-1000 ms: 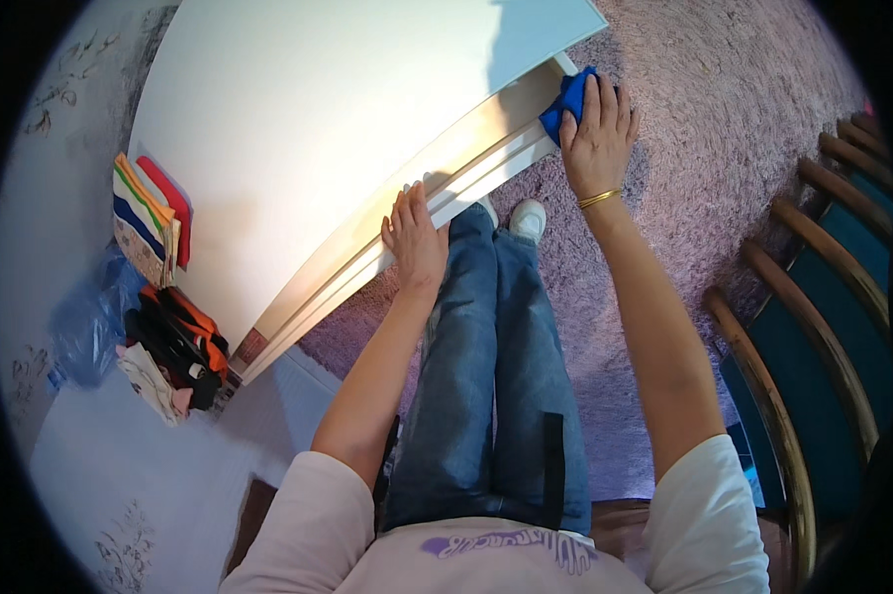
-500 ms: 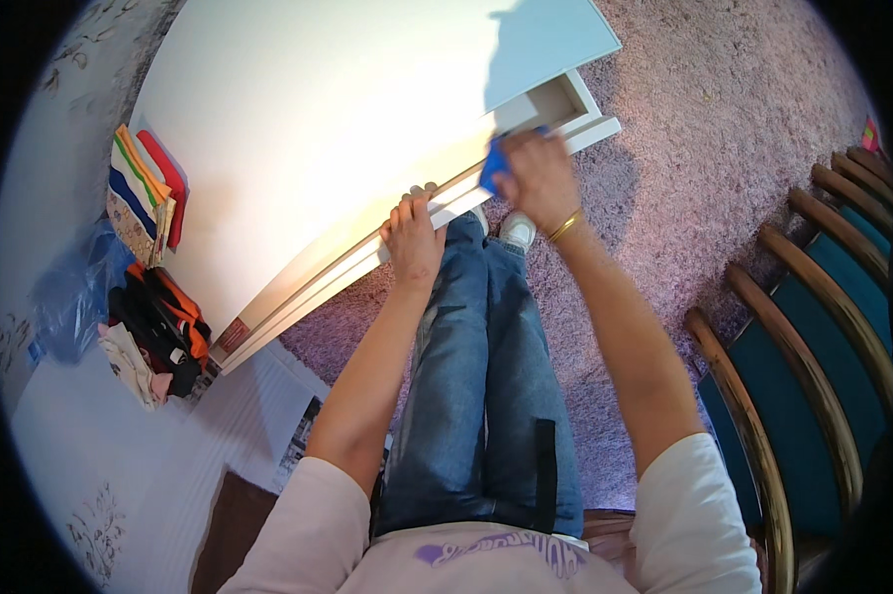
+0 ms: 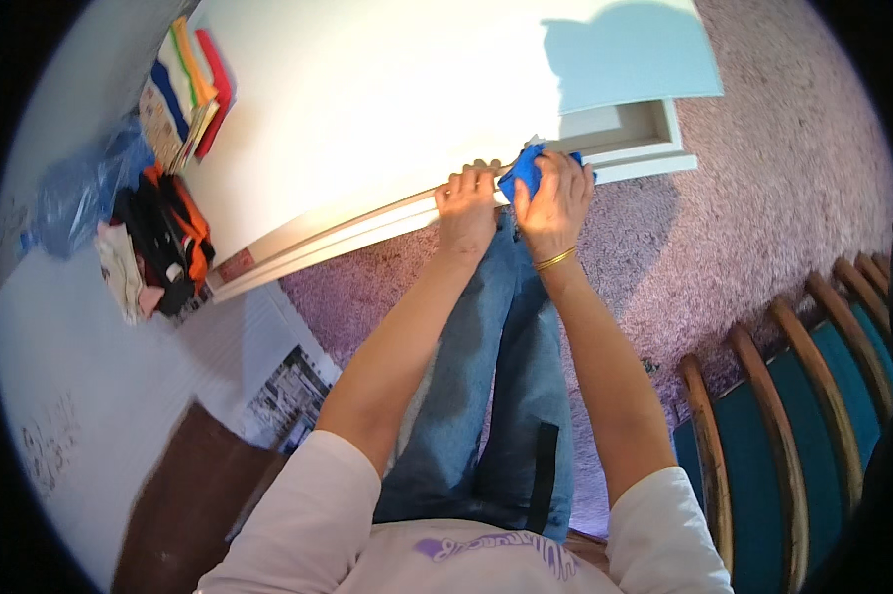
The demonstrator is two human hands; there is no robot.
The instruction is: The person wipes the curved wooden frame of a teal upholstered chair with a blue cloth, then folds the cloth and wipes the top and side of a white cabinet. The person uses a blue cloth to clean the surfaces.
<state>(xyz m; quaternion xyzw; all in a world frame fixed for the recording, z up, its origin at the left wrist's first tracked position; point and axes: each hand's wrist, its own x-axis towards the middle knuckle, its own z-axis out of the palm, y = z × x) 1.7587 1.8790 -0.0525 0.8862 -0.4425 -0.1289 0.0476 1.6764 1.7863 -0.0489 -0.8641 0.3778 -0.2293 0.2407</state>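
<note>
A white cabinet (image 3: 367, 109) with a long drawer (image 3: 654, 165) pulled partly out stands in front of me. My left hand (image 3: 468, 216) is closed over the drawer's front board near its middle, fingertips hooked past the upper edge. Just to the right, my right hand (image 3: 555, 210) presses a bunched blue cloth (image 3: 522, 176) on the same front board. The cloth spreads out on both sides of the fingers, and a small pale bit sticks up at its top. Part of the drawer's inside (image 3: 615, 129) shows at the right end.
Folded colourful cloths (image 3: 181, 94) lie on the cabinet's left end. Beside it sit a pile of black and orange clothes (image 3: 164, 238) and a clear blue plastic bottle (image 3: 80, 203). A wooden slatted seat with teal cushion (image 3: 773, 436) is at right, on pinkish carpet (image 3: 763, 188).
The view has shifted, so the cabinet sits farther right in the picture. My right hand and the cloth have slid left along the drawer front, closer to my left hand, which keeps its hold.
</note>
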